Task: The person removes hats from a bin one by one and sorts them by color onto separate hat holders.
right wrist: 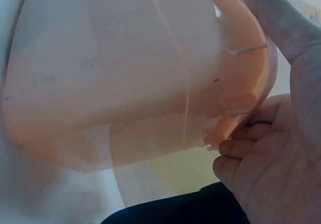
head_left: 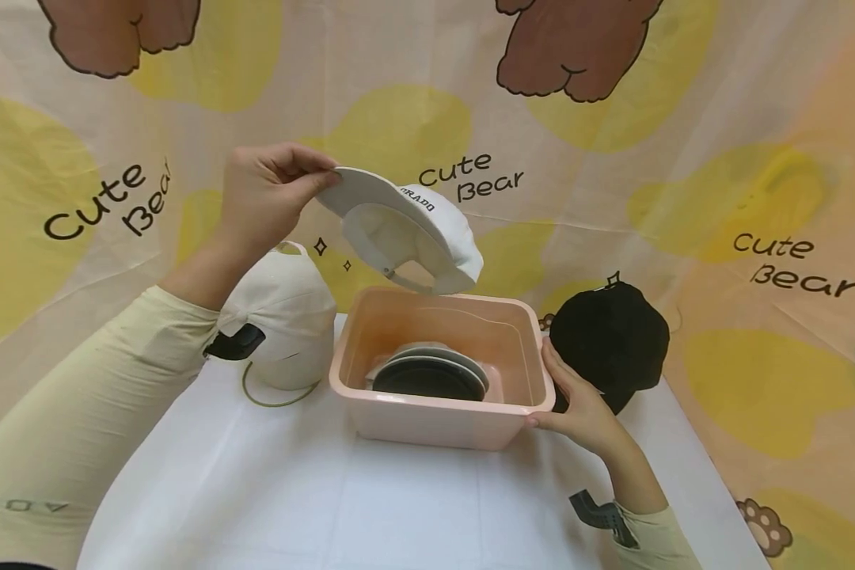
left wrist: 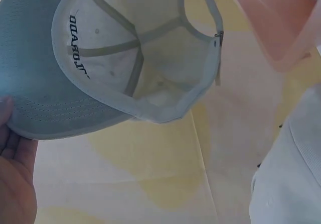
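My left hand (head_left: 267, 186) pinches the brim of a white baseball cap (head_left: 450, 226) between thumb and fingers. The cap hangs tilted in the air above the back rim of a pink plastic bin (head_left: 435, 407), its hollow inside and back strap showing in the left wrist view. Dark lettering runs across its front. At the bin's right front corner my right hand (head_left: 586, 412) grips the rim, with fingers along the side wall and thumb at the front. Inside the bin lie nested curved pieces like cap brims (head_left: 431, 378), dark in front and paler behind.
Left of the bin, a second white cap (head_left: 295, 301) sits over a pale stand with a gold ring (head_left: 279, 404) at its base. A black cap (head_left: 609, 340) stands to the right, close behind my right hand. White cloth (head_left: 413, 507) covers the table; a printed curtain (head_left: 584, 198) hangs behind.
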### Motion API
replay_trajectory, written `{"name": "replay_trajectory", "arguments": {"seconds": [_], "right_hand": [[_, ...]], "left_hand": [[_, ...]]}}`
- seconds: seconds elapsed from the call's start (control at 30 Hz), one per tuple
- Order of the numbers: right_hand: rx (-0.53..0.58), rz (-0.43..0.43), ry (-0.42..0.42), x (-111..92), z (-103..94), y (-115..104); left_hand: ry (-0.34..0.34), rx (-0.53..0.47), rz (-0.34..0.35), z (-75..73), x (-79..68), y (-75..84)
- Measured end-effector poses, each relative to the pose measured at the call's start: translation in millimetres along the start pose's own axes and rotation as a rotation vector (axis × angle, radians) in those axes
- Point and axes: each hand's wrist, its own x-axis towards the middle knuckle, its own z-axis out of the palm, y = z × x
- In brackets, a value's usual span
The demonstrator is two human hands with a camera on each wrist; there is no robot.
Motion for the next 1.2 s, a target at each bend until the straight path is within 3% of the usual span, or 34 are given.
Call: {"name": "replay_trajectory", "arguments": {"seconds": [0.53,0.8,1.0,1.2], "right_hand": [[0.0,0.006,-0.006,-2,0.5,3],[-0.004,-0.012,-0.012,-1,-0.1,1],[-0.007,0.001,-0.008,0,-0.9,2],[-0.005,-0.001,-0.013,0,-0.4,2]], "left_hand": [[0.172,0.031,-0.026,-23.5,-0.6,-33.6],[0.21,0.041,-0.02,-41.9,-7.3,-51.6],[0.254,0.062,0.027,-53.7,-16.4,-57.0],[0.321,0.086,0.127,-62.8,-32.5,-58.5]]}}
